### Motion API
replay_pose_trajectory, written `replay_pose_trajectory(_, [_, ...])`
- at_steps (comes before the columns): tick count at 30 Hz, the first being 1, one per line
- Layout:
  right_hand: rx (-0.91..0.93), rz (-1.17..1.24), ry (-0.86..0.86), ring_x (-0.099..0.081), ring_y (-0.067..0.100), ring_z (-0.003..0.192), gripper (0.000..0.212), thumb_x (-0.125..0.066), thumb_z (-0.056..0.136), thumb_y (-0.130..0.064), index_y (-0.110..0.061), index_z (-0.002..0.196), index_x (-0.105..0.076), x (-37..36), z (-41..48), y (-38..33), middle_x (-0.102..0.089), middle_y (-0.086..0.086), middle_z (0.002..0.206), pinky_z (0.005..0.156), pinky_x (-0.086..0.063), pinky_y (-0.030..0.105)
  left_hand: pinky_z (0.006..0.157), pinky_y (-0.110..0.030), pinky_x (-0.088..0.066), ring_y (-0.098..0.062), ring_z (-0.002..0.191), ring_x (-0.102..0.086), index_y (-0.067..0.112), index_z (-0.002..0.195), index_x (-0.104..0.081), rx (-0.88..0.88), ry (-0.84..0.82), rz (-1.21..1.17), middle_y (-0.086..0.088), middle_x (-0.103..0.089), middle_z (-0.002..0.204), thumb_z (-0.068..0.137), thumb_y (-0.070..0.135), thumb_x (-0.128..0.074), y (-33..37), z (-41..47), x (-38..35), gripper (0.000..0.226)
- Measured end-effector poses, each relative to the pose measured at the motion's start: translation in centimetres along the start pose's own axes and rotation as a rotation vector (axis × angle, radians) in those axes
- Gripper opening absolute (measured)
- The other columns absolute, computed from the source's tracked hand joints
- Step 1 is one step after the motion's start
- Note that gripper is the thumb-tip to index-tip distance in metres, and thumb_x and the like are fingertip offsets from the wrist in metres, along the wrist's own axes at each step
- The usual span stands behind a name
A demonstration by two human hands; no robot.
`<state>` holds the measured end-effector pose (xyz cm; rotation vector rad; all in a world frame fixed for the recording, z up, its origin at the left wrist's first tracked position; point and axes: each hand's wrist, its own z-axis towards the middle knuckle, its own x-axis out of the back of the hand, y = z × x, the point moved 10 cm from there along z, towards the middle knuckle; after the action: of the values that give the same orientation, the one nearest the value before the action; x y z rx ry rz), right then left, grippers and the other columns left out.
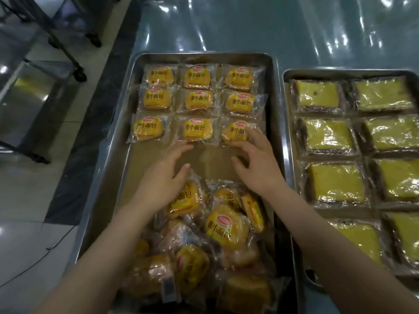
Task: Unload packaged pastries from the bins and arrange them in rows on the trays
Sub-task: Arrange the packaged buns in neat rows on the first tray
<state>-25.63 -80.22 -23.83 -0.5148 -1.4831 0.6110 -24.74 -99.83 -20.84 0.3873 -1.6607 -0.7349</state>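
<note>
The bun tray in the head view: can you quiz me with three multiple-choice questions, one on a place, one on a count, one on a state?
1. On the left tray, where does the loose pile of buns lie?
A) far end
B) middle
C) near end

2. How many buns lie in the neat rows?
A) nine
B) six
C) twelve

3. What is the right hand doing?
A) hanging idle
B) touching the third row's right-end bun
C) lifting a cake slice

Answers: 1 C, the heap sits nearest the person; 2 A, three rows of three; 3 B, its fingers rest on that pack.
</note>
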Motion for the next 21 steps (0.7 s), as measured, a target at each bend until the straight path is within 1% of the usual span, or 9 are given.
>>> replay_pose_trajectory(4, [-0.058, 0.123, -0.079, -0.034, 0.016, 0.133, 0.027, -0.061, 0.09, -0.027, -0.024, 0.117, -0.065, -0.8, -2.4, -0.4, -0.048, -0.005, 0.138, 0.113, -0.026, 0.04, 0.098, -0.027, -0.036, -0.009, 0.125, -0.045, 0.037, 0.13, -0.046, 0.114, -0.004, -0.054, 0.01, -0.051, 0.135, 0.089, 0.031, -0.058, -3.0, -4.6, 1.2, 0.044])
replay_pose_trajectory(6, [-0.094, 0.159, -0.147, -0.046, 0.014, 0.121, 0.029, -0.062, 0.09, -0.03, -0.024, 0.118, -0.065, -1.3, -3.5, -0.6, -0.057, -0.008, 0.123, 0.106, -0.035, 0.034, 0.091, -0.026, -0.039, -0.007, 0.115, -0.05, 0.035, 0.134, -0.044, 0.166, -0.044, -0.07, 0.013, -0.053, 0.128, 0.087, 0.038, -0.06, -4.0, -6.2, 0.6, 0.05])
replay_pose_trajectory(8, [-0.122, 0.156, -0.267, -0.051, 0.013, 0.115, 0.036, -0.063, 0.088, -0.035, -0.027, 0.123, -0.062, -2.5, -4.8, -0.8, -0.06, -0.01, 0.115, 0.098, -0.037, 0.027, 0.088, -0.024, -0.039, -0.003, 0.111, -0.048, 0.039, 0.141, -0.033, 0.212, -0.11, -0.065, 0.02, -0.047, 0.125, 0.085, 0.044, -0.06, -4.6, -7.7, -0.7, 0.062])
replay_pose_trajectory(10, [-0.126, 0.106, -0.369, -0.051, 0.014, 0.115, 0.046, -0.065, 0.086, -0.038, -0.028, 0.13, -0.055, -3.5, -5.7, -1.0, -0.06, -0.006, 0.12, 0.098, -0.039, 0.03, 0.086, -0.022, -0.038, 0.001, 0.106, -0.046, 0.043, 0.142, -0.025, 0.214, -0.1, -0.047, 0.022, -0.045, 0.122, 0.086, 0.04, -0.06, -4.8, -8.6, -1.3, 0.066])
replay_pose_trajectory(13, [-0.149, 0.071, -0.436, -0.057, 0.005, 0.099, 0.052, -0.07, 0.084, -0.035, -0.025, 0.132, -0.053, -3.8, -5.9, -1.0, -0.063, -0.008, 0.113, 0.083, -0.042, 0.018, 0.078, -0.016, -0.036, 0.003, 0.097, -0.047, 0.045, 0.139, -0.03, 0.202, -0.011, 0.029, 0.016, -0.053, 0.123, 0.09, 0.028, -0.057, -5.2, -8.7, -0.7, 0.058])
replay_pose_trajectory(15, [-0.169, 0.11, -0.379, -0.059, -0.004, 0.078, 0.044, -0.074, 0.081, -0.03, -0.023, 0.122, -0.061, -2.9, -5.4, -0.8, -0.063, -0.017, 0.093, 0.064, -0.039, 0.005, 0.079, -0.02, -0.04, -0.002, 0.098, -0.051, 0.043, 0.136, -0.036, 0.197, 0.042, 0.153, 0.011, -0.056, 0.124, 0.091, 0.022, -0.055, -5.6, -8.5, 0.2, 0.053])
replay_pose_trajectory(16, [-0.171, 0.129, -0.306, -0.057, -0.005, 0.074, 0.036, -0.074, 0.081, -0.028, -0.023, 0.115, -0.065, -2.0, -5.0, -0.7, -0.06, -0.021, 0.087, 0.059, -0.038, 0.005, 0.082, -0.024, -0.043, -0.007, 0.103, -0.053, 0.041, 0.134, -0.04, 0.195, 0.072, 0.217, 0.009, -0.055, 0.127, 0.09, 0.017, -0.054, -5.8, -8.4, 0.8, 0.052])
replay_pose_trajectory(19, [-0.205, 0.209, -0.071, -0.057, -0.002, 0.078, 0.017, -0.072, 0.083, -0.026, -0.026, 0.099, -0.066, 1.0, -4.3, -0.1, -0.06, -0.019, 0.084, 0.06, -0.038, 0.011, 0.088, -0.038, -0.047, -0.022, 0.117, -0.051, 0.031, 0.128, -0.048, 0.234, 0.17, 0.361, 0.002, -0.046, 0.138, 0.085, 0.003, -0.051, -6.4, -7.8, 2.5, 0.051])
replay_pose_trajectory(21, [-0.24, 0.271, 0.061, -0.059, 0.002, 0.078, 0.011, -0.071, 0.084, -0.028, -0.027, 0.091, -0.063, 2.9, -4.1, 0.4, -0.062, -0.016, 0.084, 0.059, -0.04, 0.017, 0.086, -0.039, -0.047, -0.025, 0.12, -0.049, 0.025, 0.124, -0.052, 0.253, 0.255, 0.335, 0.0, -0.044, 0.138, 0.082, 0.001, -0.05, -6.2, -7.6, 3.3, 0.048])
